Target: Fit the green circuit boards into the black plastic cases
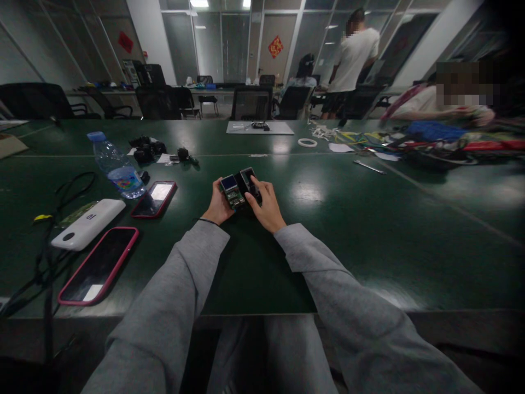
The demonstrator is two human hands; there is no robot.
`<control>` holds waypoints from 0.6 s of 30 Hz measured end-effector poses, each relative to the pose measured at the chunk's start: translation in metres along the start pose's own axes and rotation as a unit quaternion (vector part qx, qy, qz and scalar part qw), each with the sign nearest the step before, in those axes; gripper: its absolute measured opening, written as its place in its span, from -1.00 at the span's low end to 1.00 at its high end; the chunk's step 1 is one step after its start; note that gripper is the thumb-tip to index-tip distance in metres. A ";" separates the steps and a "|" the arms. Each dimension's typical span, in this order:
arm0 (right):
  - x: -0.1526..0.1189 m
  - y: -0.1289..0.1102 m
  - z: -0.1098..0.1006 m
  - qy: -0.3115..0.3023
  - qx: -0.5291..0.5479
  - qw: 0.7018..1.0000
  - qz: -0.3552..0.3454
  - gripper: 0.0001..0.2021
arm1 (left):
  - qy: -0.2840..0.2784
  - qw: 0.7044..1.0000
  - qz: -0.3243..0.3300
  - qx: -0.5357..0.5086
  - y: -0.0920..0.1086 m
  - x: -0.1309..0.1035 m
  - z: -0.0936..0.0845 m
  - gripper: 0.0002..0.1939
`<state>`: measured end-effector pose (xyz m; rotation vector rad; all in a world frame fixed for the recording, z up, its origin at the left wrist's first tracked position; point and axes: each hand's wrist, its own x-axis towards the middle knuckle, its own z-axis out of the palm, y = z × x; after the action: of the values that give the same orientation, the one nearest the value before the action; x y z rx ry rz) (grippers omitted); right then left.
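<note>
Circuit board (233, 198) with a small screen sits in the left hand (219, 205), its grip closed around the board's side, above the bench (348, 213) between its left and right edges. Right hand (266, 207) grasps the black casing (249, 178) just beside the board, thumb and fingertip on it. Toward the bench's left edge lie two red-edged phones, a white power bank (88, 224) and an upright, capped plastic bottle (117, 167).
</note>
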<state>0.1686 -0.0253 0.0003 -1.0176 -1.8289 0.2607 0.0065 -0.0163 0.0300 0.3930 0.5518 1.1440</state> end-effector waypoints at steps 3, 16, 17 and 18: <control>0.000 0.006 0.003 0.018 -0.016 1.000 -0.002 -0.34 | 0.010 1.000 0.011 0.000 0.000 -0.001 0.000 -0.50; 0.008 0.030 -0.003 0.057 0.138 0.981 0.127 -0.48 | -0.056 0.998 0.019 -0.008 0.000 0.006 -0.010 -0.40; 0.007 0.033 -0.002 0.058 0.139 0.980 0.134 -0.48 | -0.057 0.998 0.020 -0.009 0.000 0.006 -0.011 -0.41; 0.007 0.035 -0.002 0.053 0.137 0.980 0.134 -0.47 | -0.058 0.998 0.020 -0.008 0.000 0.006 -0.011 -0.41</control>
<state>0.1877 0.0014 -0.0143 -1.0592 -1.5089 0.5932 0.0021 -0.0107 0.0199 0.4543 0.4346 1.1564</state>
